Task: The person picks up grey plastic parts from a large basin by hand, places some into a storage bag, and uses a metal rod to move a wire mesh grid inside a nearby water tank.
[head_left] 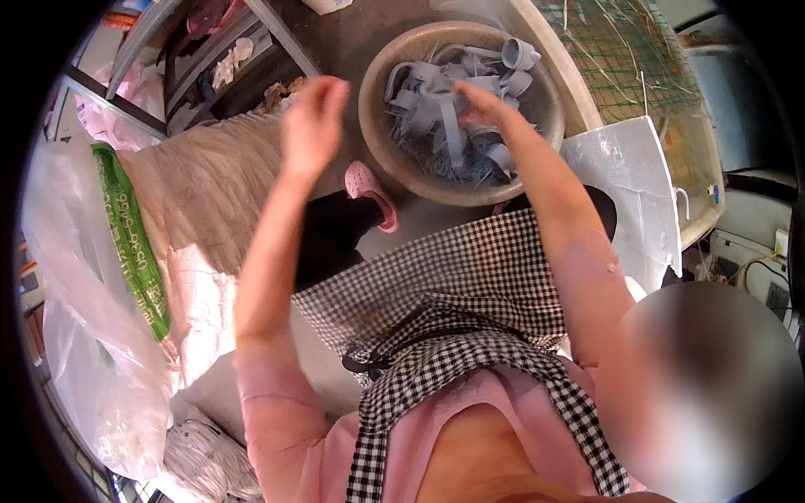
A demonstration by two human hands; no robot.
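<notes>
A wide brown basin (377, 155) on the floor ahead of me holds a heap of grey plastic parts (521, 55), some cup-shaped, mixed with thin bluish shavings (457, 173). My right hand (486, 105) reaches over the heap, its thumb and fingers apart. Just left of those fingertips is a grey part with a long strip (450, 126); whether they touch it is unclear. Off the basin's left side my left hand (312, 126) is raised, blurred, with its fingers curled together. Anything inside them is hidden.
A pale tub (579, 67) with green netting (625, 59) stands right of the basin, beside a white board (633, 193). At left are a metal frame (285, 38), a beige cloth (210, 180) and a clear plastic bag (92, 335). A pink clog (369, 193) is near the basin.
</notes>
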